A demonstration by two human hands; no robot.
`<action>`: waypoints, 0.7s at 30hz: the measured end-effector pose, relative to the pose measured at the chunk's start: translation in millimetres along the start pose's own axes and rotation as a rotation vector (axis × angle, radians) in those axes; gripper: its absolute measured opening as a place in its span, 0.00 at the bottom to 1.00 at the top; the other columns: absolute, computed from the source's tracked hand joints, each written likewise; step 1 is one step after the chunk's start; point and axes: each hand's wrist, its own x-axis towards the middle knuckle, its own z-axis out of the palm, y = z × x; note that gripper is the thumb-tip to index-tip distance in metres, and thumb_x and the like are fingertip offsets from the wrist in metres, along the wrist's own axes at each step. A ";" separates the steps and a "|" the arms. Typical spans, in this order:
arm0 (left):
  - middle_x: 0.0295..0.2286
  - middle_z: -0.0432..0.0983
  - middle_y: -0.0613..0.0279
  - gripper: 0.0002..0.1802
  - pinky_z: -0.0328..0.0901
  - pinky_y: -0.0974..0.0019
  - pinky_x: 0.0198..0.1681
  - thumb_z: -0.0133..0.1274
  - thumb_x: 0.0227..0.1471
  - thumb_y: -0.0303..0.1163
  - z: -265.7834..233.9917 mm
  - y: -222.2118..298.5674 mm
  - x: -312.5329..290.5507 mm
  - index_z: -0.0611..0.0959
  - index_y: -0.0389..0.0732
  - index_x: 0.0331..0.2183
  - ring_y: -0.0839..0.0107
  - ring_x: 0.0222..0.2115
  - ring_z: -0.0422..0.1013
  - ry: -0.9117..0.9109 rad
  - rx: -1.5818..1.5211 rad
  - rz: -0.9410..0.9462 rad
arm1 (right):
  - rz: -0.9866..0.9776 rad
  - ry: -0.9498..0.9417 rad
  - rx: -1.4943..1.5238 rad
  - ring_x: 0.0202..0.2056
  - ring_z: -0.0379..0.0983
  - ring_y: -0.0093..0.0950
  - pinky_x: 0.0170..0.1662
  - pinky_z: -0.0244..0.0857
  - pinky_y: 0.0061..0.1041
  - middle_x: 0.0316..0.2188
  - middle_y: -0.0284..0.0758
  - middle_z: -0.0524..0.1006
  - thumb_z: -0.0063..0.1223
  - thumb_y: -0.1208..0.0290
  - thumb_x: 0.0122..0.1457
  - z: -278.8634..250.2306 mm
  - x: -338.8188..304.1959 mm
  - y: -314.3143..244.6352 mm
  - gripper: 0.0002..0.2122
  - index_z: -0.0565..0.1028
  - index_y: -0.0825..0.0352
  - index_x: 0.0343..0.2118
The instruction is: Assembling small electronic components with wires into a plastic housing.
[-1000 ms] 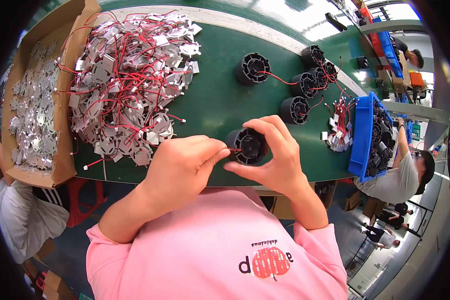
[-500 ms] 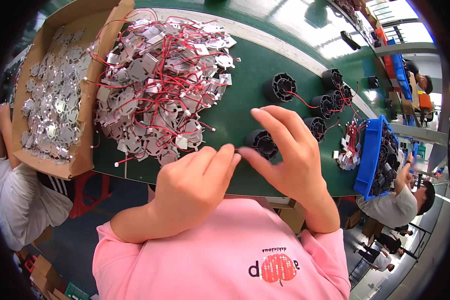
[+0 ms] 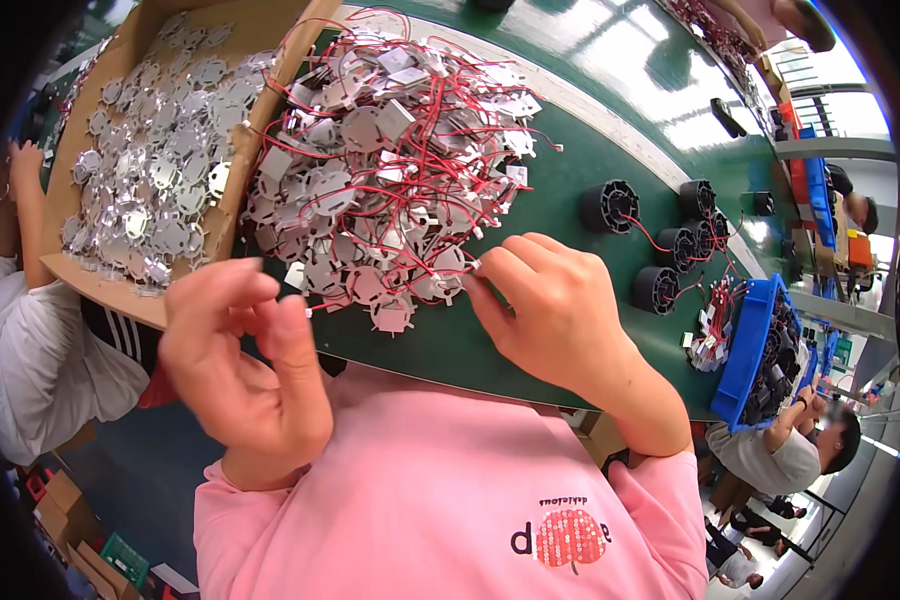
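Observation:
My right hand (image 3: pixel 545 310) is at the right edge of a large heap of silvery cut-out metal plates with red and black wires (image 3: pixel 400 170). Thumb and forefinger are pinched at the end of a red wire lead (image 3: pixel 440 270) with a small white connector, partly covered by the fingertips. My left hand (image 3: pixel 255 375) is raised at the table's front edge, left of the heap. Its fingers are curled loosely, with the thumb apart from them, and nothing shows between them.
A cardboard box (image 3: pixel 255 150) of bare metal plates stands left of the heap. Several black round housings (image 3: pixel 610 205) with red wires stand to the right. Beyond them lie a small bundle of wired parts (image 3: pixel 710 325) and a blue bin (image 3: pixel 735 370) of dark parts. A co-worker (image 3: pixel 40 350) sits at left.
My left hand has drawn away from my right and moved left, its fingers loosening. My right hand has gone from spread to pinched beside the heap. The whole view has shifted.

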 end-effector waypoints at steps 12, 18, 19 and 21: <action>0.19 0.67 0.66 0.06 0.53 0.73 0.21 0.59 0.46 0.27 -12.3 -11.2 -8.1 0.77 0.39 0.26 0.75 0.16 0.55 -0.457 0.221 -0.325 | -0.138 0.002 0.169 0.15 0.56 0.24 0.17 0.51 0.21 0.14 0.27 0.60 0.62 0.78 0.44 -10.9 -2.9 -22.7 0.13 0.65 0.62 0.17; 0.19 0.69 0.65 0.06 0.55 0.74 0.21 0.54 0.51 0.24 -16.7 -15.2 -8.0 0.76 0.38 0.23 0.76 0.17 0.57 -0.591 -0.138 -0.311 | -0.100 -0.054 0.335 0.20 0.62 0.22 0.21 0.58 0.19 0.20 0.29 0.69 0.63 0.78 0.45 -16.0 -8.6 -33.7 0.09 0.71 0.66 0.25; 0.19 0.69 0.64 0.07 0.55 0.74 0.21 0.52 0.52 0.23 -17.8 -9.4 -6.9 0.76 0.38 0.23 0.76 0.17 0.58 -0.540 -0.374 -0.375 | -0.052 0.000 0.445 0.22 0.64 0.22 0.23 0.60 0.19 0.22 0.31 0.71 0.64 0.78 0.45 -16.8 -8.3 -38.2 0.10 0.72 0.67 0.28; 0.19 0.69 0.64 0.09 0.56 0.74 0.21 0.49 0.55 0.22 -16.5 -0.6 -4.5 0.75 0.37 0.22 0.76 0.17 0.59 -0.426 -0.843 -0.498 | 0.047 0.115 0.664 0.25 0.68 0.22 0.25 0.64 0.18 0.27 0.33 0.74 0.64 0.79 0.45 -16.7 -9.0 -45.3 0.13 0.75 0.69 0.35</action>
